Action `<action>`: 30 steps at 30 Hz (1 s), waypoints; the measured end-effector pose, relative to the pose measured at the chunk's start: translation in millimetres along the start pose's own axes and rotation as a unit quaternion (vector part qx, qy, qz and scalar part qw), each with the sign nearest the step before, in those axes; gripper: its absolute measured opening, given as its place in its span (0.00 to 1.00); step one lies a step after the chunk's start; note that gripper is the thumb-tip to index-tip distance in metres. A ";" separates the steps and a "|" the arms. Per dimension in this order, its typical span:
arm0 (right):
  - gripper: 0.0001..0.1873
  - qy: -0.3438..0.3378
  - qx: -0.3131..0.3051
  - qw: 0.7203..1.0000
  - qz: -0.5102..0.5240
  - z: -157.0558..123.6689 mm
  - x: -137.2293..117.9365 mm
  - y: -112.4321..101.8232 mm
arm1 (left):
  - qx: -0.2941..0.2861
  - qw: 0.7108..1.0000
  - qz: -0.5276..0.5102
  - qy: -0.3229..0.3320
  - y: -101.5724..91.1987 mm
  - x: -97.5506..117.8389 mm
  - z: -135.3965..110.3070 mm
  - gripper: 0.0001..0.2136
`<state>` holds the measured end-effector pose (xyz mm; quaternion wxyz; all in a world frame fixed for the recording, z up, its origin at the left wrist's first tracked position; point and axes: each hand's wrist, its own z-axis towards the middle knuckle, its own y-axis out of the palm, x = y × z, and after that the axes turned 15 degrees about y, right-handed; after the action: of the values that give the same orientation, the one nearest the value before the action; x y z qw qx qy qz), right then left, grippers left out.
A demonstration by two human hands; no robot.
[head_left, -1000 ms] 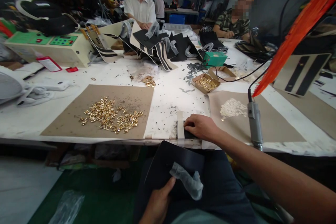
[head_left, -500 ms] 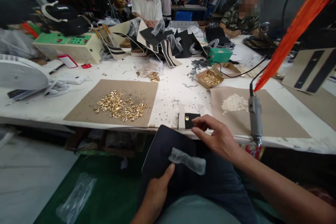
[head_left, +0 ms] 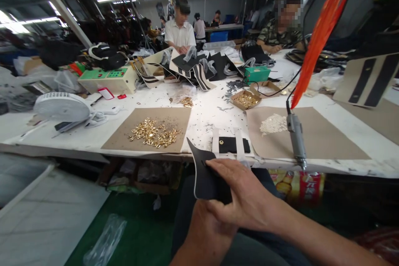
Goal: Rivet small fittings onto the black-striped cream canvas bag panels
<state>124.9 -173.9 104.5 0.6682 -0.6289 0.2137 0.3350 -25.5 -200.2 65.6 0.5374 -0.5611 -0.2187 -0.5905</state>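
Observation:
A bent black sheet with a pale edge (head_left: 204,176), like a leather panel, is held over my lap just in front of the table edge. My right hand (head_left: 245,195) grips its right side, fingers across the upper face and thumb below. Under that, my left hand (head_left: 210,226) holds the lower end; most of its fingers are hidden. Just beyond my right fingertips, a black piece with a gold ring-shaped fitting (head_left: 232,144) lies on the table between pale strips.
Gold metal fittings (head_left: 152,133) lie on brown card at left. Small white pieces (head_left: 272,124) lie at right, near a hanging electric screwdriver (head_left: 296,139) with an orange cord. A box of small gold parts (head_left: 246,99) stands behind. Two people work across the table.
My right hand has come down from beside the fitting onto the black panel. The panel has turned and bent upward, and its clear plastic strip is largely out of sight. The view has tilted up.

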 end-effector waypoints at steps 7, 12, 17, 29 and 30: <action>0.15 0.089 -0.076 0.969 0.219 5.3 25.3 -36.0 | 0.057 0.998 0.013 -0.019 -4.4 -4.7 12.5 0.42; 0.21 0.273 -0.194 0.857 0.391 18.3 47.3 -54.4 | 0.191 0.979 -0.062 -0.021 -33.8 -34.4 56.9 0.32; 0.23 0.320 -0.195 0.814 0.443 28.4 76.3 -34.6 | 0.090 0.941 -0.294 -0.139 -23.6 -57.8 85.0 0.26; 0.16 0.335 0.023 0.933 0.127 67.5 102.8 3.0 | 0.004 0.969 -0.117 -0.216 -24.3 -85.9 134.3 0.18; 0.15 0.334 0.031 0.936 0.103 76.7 104.7 3.3 | -0.008 0.974 -0.087 -0.208 -29.9 -88.1 145.5 0.18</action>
<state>183.8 -79.8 37.2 0.5394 -0.6581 0.4985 0.1657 -7.8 -30.8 36.7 0.4227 -0.6545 -0.3686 -0.5071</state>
